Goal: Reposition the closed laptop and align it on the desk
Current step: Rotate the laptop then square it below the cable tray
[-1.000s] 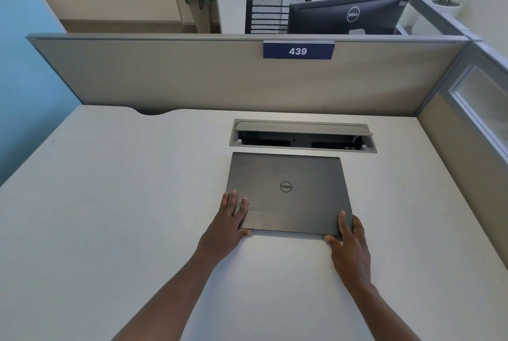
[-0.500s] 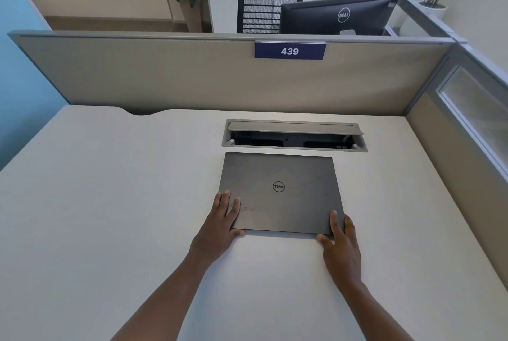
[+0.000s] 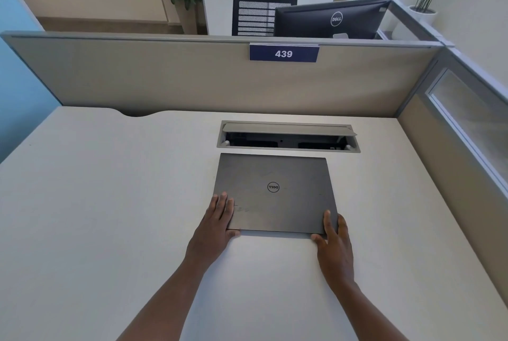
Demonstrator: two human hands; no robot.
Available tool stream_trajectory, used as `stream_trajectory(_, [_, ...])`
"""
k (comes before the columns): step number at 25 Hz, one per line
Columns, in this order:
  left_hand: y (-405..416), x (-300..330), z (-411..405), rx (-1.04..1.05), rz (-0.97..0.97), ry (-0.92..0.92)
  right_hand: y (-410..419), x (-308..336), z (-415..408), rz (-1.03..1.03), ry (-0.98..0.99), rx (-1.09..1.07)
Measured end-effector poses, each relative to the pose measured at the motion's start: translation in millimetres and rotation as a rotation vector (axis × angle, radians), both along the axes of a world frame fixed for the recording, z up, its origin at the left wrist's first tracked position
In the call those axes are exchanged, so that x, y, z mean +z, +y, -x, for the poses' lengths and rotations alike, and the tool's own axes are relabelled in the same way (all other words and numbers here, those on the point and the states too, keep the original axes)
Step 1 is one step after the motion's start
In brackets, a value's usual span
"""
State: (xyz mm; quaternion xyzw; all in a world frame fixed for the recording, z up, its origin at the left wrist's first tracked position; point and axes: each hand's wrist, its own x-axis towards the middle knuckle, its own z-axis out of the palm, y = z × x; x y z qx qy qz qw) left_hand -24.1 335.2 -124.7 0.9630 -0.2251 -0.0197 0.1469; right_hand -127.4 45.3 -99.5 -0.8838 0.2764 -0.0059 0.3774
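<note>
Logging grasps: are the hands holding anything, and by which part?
The laptop, lying on the desk: left hand and right hand press flat on its near corners, thumbs against the near edge.

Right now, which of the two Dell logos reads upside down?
The one on the closed laptop; the logo on the monitor, beyond the partition, reads upright.

One wide-angle camera on the person's head looks forward and down from close above the desk (image 3: 110, 203), facing the partition (image 3: 165, 79) along its far edge.
</note>
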Motion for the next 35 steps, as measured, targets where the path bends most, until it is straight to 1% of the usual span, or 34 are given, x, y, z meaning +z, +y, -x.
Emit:
stream_trajectory(4, [-1,1,-1,0.001,-0.004,0.029,0,-1,1,-0.007,-0.005,-0.005])
stream_trajectory(12, [1,0,-3,-0.032,-0.025,0.014,0,-7,-1,-0.007,0.012,-0.012])
stream_trajectory(15, [1,3,0,-0.027,-0.063,0.020,-1,-3,2,0.014,-0.006,0.016])
stream_trajectory(17, [-2,8,4,-0.011,-0.110,0.001,-3,-1,4,0.111,-0.001,0.071])
stream_trajectory(19, [-12,13,10,-0.029,-0.144,-0.010,2,0,4,0.309,-0.009,0.154])
stream_trajectory(20, [-20,15,12,-0.056,-0.149,-0.006,6,2,1,0.373,-0.017,0.200])
stream_trajectory(23, [-46,22,17,-0.135,-0.139,0.032,22,11,-20,0.408,-0.026,0.379])
stream_trajectory(27, [-71,26,12,-0.136,-0.118,0.054,40,16,-48,0.430,0.008,0.569])
stream_trajectory(30, [-74,19,10,-0.130,-0.131,0.043,47,5,-53,0.447,0.020,0.630])
stream_trajectory(35, [-74,19,14,-0.113,-0.120,0.054,47,-6,-49,0.497,0.007,0.631])
